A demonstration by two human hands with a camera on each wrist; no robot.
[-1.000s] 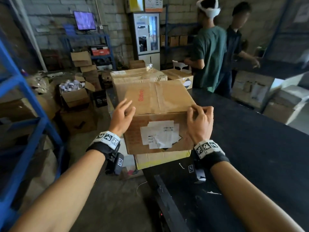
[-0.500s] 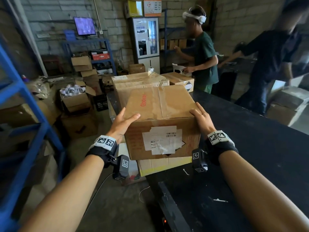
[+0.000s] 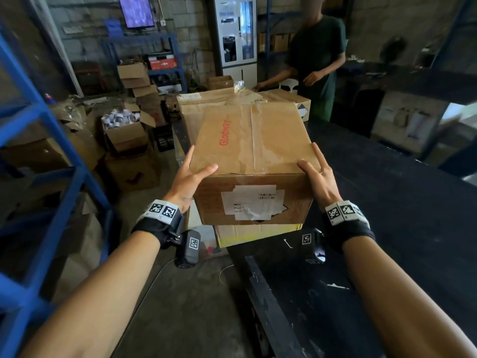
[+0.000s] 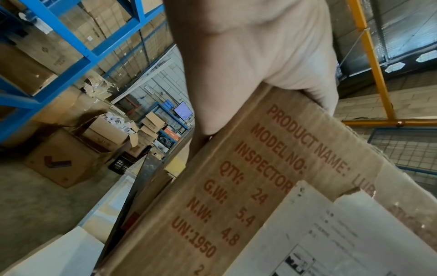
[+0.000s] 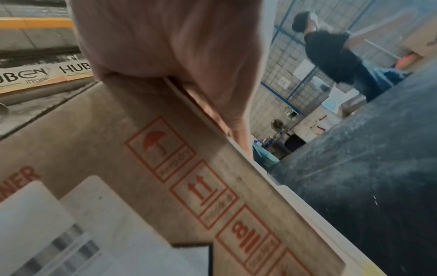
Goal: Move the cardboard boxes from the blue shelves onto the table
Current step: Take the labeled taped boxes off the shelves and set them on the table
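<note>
Head view: both hands hold one cardboard box (image 3: 254, 161) by its sides at the near top corners. Left hand (image 3: 189, 177) lies flat on the left side, thumb hooked over the top edge, fingers (image 3: 188, 157) straight along the side. Right hand (image 3: 318, 177) mirrors it on the right side, fingers spread and straight, thumb on the top. Box sits on top of a yellow-edged box (image 3: 258, 233) at the near left corner of the black desk (image 3: 387, 215); whether it rests fully or is lifted slightly, cannot tell. More boxes (image 3: 219, 104) stand on the desk behind it. Blue shelves (image 3: 38, 151) at left with cartons. A person in a green shirt (image 3: 318, 55) stands at the far end of the desk.

Left wrist view: left hand (image 4: 255, 61) pressed on the box corner, thumb over the top edge; box face (image 4: 236, 196) printed with red product text, white label below.

Right wrist view: right hand (image 5: 170, 56) clasps the box edge; red handling symbols (image 5: 201, 186) on the face, desk (image 5: 366, 168) at right.
</note>
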